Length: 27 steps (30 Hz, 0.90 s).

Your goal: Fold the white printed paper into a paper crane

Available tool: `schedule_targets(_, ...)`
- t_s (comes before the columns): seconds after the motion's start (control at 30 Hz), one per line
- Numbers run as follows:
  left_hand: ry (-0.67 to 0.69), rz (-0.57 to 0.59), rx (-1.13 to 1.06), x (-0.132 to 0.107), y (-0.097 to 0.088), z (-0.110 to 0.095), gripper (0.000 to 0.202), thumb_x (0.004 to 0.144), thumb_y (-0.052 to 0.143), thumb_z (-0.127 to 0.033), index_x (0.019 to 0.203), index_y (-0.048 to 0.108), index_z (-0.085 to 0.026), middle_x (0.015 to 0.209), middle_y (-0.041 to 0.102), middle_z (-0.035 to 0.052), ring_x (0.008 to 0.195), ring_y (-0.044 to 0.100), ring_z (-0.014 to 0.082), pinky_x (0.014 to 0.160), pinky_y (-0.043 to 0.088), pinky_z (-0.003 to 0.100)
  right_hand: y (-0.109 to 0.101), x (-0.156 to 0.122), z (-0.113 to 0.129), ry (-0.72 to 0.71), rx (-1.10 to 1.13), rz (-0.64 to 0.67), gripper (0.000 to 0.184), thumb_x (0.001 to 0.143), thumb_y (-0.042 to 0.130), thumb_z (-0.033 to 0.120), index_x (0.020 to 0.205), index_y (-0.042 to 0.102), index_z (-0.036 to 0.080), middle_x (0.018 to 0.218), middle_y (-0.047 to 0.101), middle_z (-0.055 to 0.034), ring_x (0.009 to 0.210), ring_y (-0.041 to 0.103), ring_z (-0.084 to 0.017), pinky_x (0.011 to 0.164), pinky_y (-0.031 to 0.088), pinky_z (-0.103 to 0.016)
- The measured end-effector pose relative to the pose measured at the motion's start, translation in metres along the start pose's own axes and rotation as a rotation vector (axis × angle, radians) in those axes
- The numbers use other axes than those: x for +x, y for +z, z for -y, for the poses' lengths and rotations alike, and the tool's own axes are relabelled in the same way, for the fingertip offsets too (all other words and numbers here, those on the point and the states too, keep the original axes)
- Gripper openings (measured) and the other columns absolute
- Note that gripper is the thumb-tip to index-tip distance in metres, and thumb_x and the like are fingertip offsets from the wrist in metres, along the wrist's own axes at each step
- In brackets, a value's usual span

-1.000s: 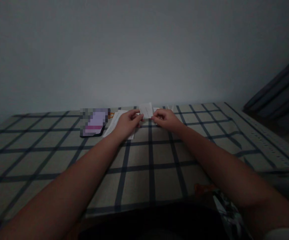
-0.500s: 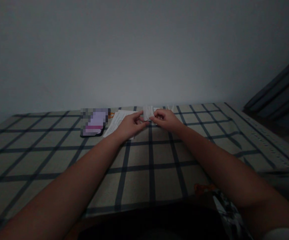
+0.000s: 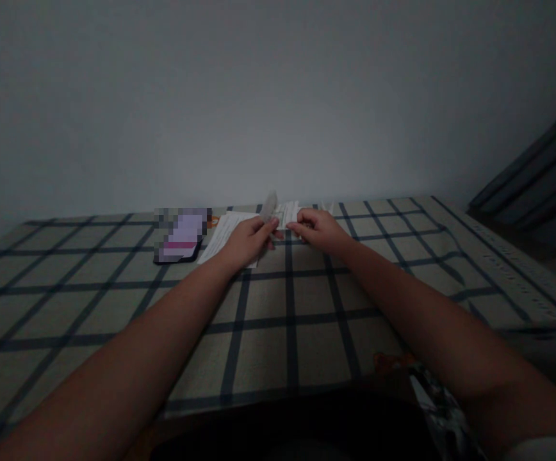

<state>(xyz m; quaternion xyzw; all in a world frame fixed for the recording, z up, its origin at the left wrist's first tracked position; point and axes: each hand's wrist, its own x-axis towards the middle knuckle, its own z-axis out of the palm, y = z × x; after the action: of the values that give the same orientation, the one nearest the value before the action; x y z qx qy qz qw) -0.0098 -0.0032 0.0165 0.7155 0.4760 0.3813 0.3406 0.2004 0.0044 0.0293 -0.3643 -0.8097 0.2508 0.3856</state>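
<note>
Both my arms reach forward over a checked cloth (image 3: 307,346) in dim light. My left hand (image 3: 248,241) pinches a small white paper slip (image 3: 269,206) that stands up edge-on above its fingers. My right hand (image 3: 320,230) is closed in a pinch on another small white paper piece (image 3: 289,213) lying near the far edge. The two hands are a few centimetres apart, close to the wall.
A white printed sheet (image 3: 225,232) lies under my left hand. A dark phone with a blurred lit screen (image 3: 182,235) sits to its left. A grey wall rises right behind the cloth. A dark striped fabric (image 3: 537,186) is at the right.
The single white slip held between both hands has come apart or been turned: my left hand now holds a piece upright and edge-on, my right hand keeps a piece low.
</note>
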Motion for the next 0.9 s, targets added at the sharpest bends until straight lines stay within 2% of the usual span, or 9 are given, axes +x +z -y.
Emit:
schedule_targets(0.1, 0.009, -0.062, -0.018, 0.001, -0.002, -0.001, 0.058, 0.09, 0.047, -0.063, 0.079, 0.075, -0.013, 0.057, 0.064, 0.0052, 0.053, 0.057, 0.0161, 0.055, 0.041, 0.027, 0.001, 0.0, -0.003, 0.011, -0.012, 0.0, 0.032, 0.086, 0.058, 0.045, 0.071, 0.055, 0.017, 0.069, 0.054, -0.0011, 0.067, 0.046, -0.013, 0.061, 0.034, -0.027)
schedule_targets(0.2, 0.029, -0.144, -0.107, 0.001, -0.002, -0.002, 0.05, 0.089, 0.053, -0.058, 0.076, 0.073, -0.014, 0.058, 0.065, 0.0043, 0.056, 0.059, 0.0167, 0.061, 0.044, 0.028, 0.002, 0.0, -0.005, 0.01, 0.028, 0.011, 0.028, 0.086, 0.057, 0.04, 0.089, 0.065, 0.014, 0.078, 0.062, -0.0036, 0.069, 0.05, -0.013, 0.062, 0.037, -0.027)
schedule_targets(0.27, 0.009, -0.179, -0.151, 0.002, -0.002, -0.001, 0.046, 0.087, 0.058, -0.055, 0.07, 0.071, -0.014, 0.057, 0.065, 0.0044, 0.056, 0.059, 0.0167, 0.061, 0.045, 0.029, 0.003, 0.0, -0.006, 0.015, 0.05, 0.016, 0.032, 0.086, 0.057, 0.039, 0.1, 0.068, 0.012, 0.083, 0.065, -0.005, 0.069, 0.051, -0.013, 0.063, 0.038, -0.027)
schedule_targets(0.33, -0.017, -0.185, -0.185, 0.004, -0.001, 0.001, 0.045, 0.085, 0.06, -0.054, 0.064, 0.067, -0.015, 0.056, 0.064, 0.0053, 0.055, 0.058, 0.0168, 0.061, 0.046, 0.03, 0.002, 0.0, -0.007, 0.021, 0.05, 0.027, 0.035, 0.086, 0.057, 0.038, 0.103, 0.069, 0.011, 0.084, 0.066, -0.0055, 0.069, 0.052, -0.013, 0.063, 0.039, -0.027)
schedule_targets(0.43, -0.041, -0.179, -0.292, 0.008, 0.0, 0.005, 0.044, 0.083, 0.062, -0.056, 0.063, 0.065, -0.016, 0.057, 0.064, 0.006, 0.055, 0.059, 0.0168, 0.059, 0.048, 0.03, 0.001, -0.001, -0.008, 0.004, 0.045, 0.053, 0.034, 0.087, 0.057, 0.038, 0.103, 0.07, 0.011, 0.083, 0.067, -0.0053, 0.069, 0.052, -0.013, 0.063, 0.04, -0.027)
schedule_targets(0.6, -0.083, -0.198, -0.492, 0.013, 0.003, 0.009, 0.038, 0.08, 0.067, -0.055, 0.079, 0.067, -0.016, 0.068, 0.067, 0.0059, 0.055, 0.057, 0.0146, 0.052, 0.046, 0.027, 0.001, -0.002, -0.007, -0.029, 0.022, 0.074, 0.031, 0.087, 0.058, 0.037, 0.101, 0.071, 0.012, 0.084, 0.067, -0.0051, 0.07, 0.054, -0.013, 0.065, 0.04, -0.027)
schedule_targets(0.8, -0.061, -0.208, -0.447, 0.012, 0.0, 0.009, 0.035, 0.077, 0.072, -0.05, 0.076, 0.066, -0.015, 0.068, 0.065, 0.0051, 0.056, 0.055, 0.0133, 0.053, 0.043, 0.027, 0.001, -0.003, -0.003, 0.038, 0.048, 0.07, 0.033, 0.088, 0.057, 0.044, 0.085, 0.067, 0.013, 0.072, 0.06, -0.0025, 0.064, 0.051, -0.012, 0.06, 0.039, -0.026)
schedule_targets(0.9, -0.021, -0.168, -0.374, 0.01, 0.0, 0.007, 0.036, 0.078, 0.071, -0.05, 0.079, 0.068, -0.015, 0.072, 0.067, 0.006, 0.06, 0.057, 0.0154, 0.056, 0.044, 0.028, 0.0, -0.001, -0.001, 0.069, 0.153, 0.035, 0.037, 0.089, 0.054, 0.049, 0.088, 0.065, 0.013, 0.075, 0.059, -0.0031, 0.066, 0.053, -0.013, 0.059, 0.041, -0.026)
